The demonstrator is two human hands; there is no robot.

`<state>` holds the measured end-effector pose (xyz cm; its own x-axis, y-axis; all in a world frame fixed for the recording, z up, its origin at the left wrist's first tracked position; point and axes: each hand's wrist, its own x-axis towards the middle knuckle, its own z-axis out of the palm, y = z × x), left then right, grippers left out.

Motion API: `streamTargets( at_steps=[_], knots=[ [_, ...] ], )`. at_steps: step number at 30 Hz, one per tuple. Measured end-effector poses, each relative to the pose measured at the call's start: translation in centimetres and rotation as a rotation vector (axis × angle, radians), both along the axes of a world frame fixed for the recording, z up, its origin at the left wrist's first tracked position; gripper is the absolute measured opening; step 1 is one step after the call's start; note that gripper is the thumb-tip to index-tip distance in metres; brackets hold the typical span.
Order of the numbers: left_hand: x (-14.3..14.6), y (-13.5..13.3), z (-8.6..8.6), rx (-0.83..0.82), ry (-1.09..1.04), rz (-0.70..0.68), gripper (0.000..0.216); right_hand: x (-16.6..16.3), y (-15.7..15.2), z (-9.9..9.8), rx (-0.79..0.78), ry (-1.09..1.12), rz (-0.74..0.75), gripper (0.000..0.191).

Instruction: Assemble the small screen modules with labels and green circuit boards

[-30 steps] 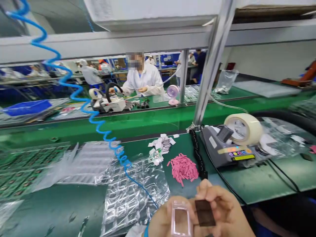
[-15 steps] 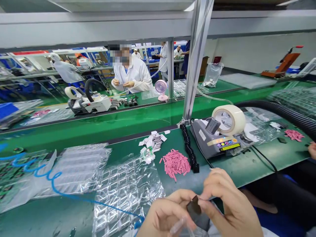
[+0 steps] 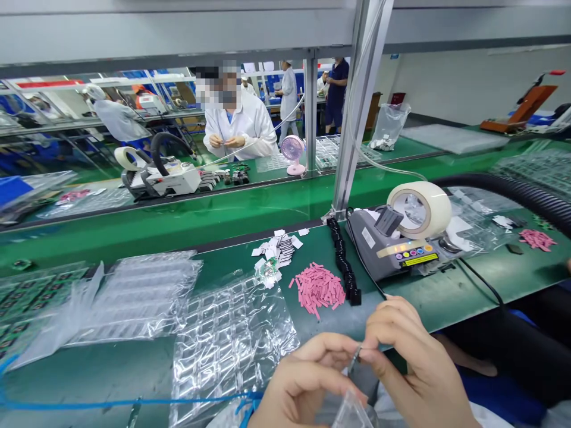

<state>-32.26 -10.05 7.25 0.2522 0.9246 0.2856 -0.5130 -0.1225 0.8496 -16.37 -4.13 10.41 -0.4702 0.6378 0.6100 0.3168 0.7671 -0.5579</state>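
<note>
My left hand (image 3: 307, 377) and my right hand (image 3: 414, 359) meet at the bottom of the view, low over the bench's near edge. Between their fingertips is a small, thin, dark flat piece (image 3: 354, 360), turned nearly edge-on; its exact kind cannot be made out. Both hands are closed, thumb and fingers pinching this piece. A clear plastic piece (image 3: 351, 412) shows below the left fingers, and whether that hand grips it is unclear. Just beyond the hands lies a heap of pink strips (image 3: 319, 288). A blue cord (image 3: 178, 402) runs to my left wrist.
A grey tape dispenser (image 3: 383, 246) with a large tape roll (image 3: 439, 208) stands right of a black strip of parts (image 3: 342, 261). White labels (image 3: 281, 246) lie behind a clear blister tray (image 3: 214, 345). Bagged trays (image 3: 138, 297) are at left. A co-worker (image 3: 238, 128) sits opposite.
The dark piece has turned from showing its broad face to nearly edge-on, still between both hands. The blue cord has dropped lower and pulled straighter. The view has shifted slightly.
</note>
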Motion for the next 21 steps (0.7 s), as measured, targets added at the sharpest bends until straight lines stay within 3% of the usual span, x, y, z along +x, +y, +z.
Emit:
streamTargets(
  at_steps=[9,21],
  knots=[
    [0.1,0.1,1.3,-0.079,0.084,0.039,0.028,-0.1,-0.2,-0.9,0.005,-0.005,-0.036,0.017],
    [-0.2,0.1,0.5,-0.054,0.097,0.006,0.028,0.2,-0.2,-1.4,0.061,-0.032,-0.064,0.015]
  ],
)
